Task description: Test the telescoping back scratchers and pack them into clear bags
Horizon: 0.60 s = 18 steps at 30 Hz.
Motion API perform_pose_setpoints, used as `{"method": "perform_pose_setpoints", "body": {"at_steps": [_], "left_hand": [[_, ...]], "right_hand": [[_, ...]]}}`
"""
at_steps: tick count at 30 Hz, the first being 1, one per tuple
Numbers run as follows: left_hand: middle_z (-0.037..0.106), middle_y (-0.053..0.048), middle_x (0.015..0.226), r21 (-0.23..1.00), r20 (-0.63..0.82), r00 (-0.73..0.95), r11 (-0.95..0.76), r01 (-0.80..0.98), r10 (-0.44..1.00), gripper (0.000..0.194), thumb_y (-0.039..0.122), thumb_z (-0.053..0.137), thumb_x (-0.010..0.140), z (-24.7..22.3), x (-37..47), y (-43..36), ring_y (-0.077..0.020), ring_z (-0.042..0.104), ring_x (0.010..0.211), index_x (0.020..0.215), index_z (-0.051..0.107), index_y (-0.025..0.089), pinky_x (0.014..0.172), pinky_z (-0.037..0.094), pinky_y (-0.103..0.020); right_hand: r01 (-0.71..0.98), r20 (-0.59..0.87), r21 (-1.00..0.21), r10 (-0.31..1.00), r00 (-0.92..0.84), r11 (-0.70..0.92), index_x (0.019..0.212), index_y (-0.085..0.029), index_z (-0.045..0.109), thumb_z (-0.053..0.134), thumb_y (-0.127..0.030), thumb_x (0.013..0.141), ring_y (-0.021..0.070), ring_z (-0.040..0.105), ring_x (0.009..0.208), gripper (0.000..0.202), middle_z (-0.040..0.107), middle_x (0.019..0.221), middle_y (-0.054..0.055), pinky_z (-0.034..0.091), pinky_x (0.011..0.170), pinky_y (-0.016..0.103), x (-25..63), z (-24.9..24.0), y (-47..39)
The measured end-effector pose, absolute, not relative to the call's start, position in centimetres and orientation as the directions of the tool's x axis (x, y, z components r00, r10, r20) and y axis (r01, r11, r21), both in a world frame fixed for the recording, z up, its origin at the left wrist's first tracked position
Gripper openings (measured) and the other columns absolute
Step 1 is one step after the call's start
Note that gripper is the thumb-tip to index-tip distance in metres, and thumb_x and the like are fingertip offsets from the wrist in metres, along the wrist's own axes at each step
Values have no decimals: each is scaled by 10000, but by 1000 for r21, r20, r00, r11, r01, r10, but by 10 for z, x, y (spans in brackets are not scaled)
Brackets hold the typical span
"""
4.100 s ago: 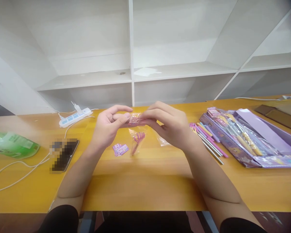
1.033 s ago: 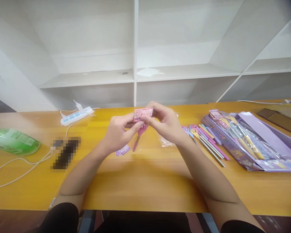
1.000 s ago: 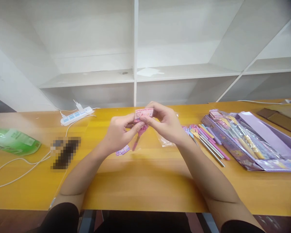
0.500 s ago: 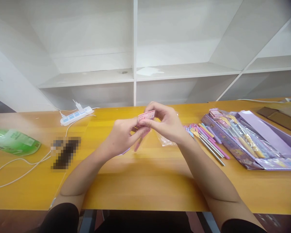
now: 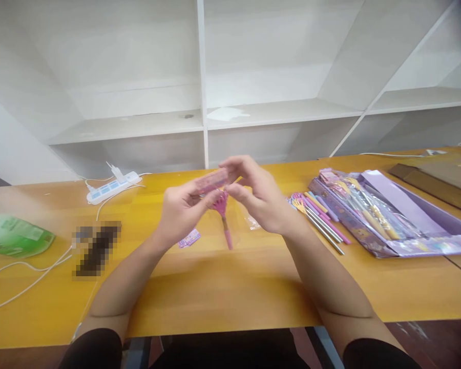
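My left hand [image 5: 182,207] is closed on a pink card [image 5: 211,181], blurred by motion, at the middle of the view. Just right of the card is my right hand [image 5: 257,197], its thumb and fingers apart, with nothing visible between them. A pink hand-shaped stick [image 5: 225,225] hangs or lies below the card; whether it is attached to the card is unclear. Small purple printed cards [image 5: 189,238] lie on the table beside my left hand. Partly behind my right hand is a clear plastic wrapper [image 5: 251,221].
Hand-shaped sticks [image 5: 322,218] lie right of my hands, beside a purple box [image 5: 415,252] holding wrapped sticks. A brown carton [image 5: 434,179] is at far right. On the left are a power strip [image 5: 113,188], a green package [image 5: 17,236] and a white cable [image 5: 30,284].
My right fingers have come off the pink card, which stays in my left hand. The pink stick shows more fully below, and the view has shifted slightly right.
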<state>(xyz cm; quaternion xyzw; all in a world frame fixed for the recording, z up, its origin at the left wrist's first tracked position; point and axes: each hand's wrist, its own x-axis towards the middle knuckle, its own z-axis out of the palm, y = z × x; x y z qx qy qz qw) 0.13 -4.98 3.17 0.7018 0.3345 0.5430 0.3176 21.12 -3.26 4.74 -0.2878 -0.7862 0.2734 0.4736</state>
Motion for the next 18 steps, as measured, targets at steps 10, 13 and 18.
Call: {"method": "perform_pose_setpoints", "body": {"at_steps": [10, 13, 18], "left_hand": [[771, -115, 1407, 920, 291, 385, -367, 140, 876, 548, 648, 557, 1094, 9, 6, -33, -280, 758, 1272, 1479, 626, 264, 1064, 651, -458], [763, -117, 1416, 882, 154, 499, -346, 320, 853, 543, 650, 509, 1111, 2, 15, -35, -288, 723, 1321, 1494, 580, 271, 1127, 589, -493], [766, -92, 1396, 795, 58, 562, -379, 473, 825, 514, 616, 496, 1120, 4, 24, -40, -270, 730, 1293, 1500, 563, 277, 1093, 584, -460]], "right_hand": [[656, 254, -688, 950, -181, 309, 1296, -240, 619, 481, -438, 1129, 232, 669, 865, 293, 741, 1020, 67, 493, 786, 351, 309, -11, -43], [909, 295, -390, 916, 271, -144, 1417, -210, 594, 399, -471, 1160, 244, 664, 983, 415, 744, 1231, 159, 434, 843, 341, 414, -17, -21], [867, 143, -218, 864, 482, -448, 1311, 87, 670, 587, -438, 1098, 282, 642, 888, 572, 695, 1214, 416, 368, 773, 389, 537, -55, -2]]}}
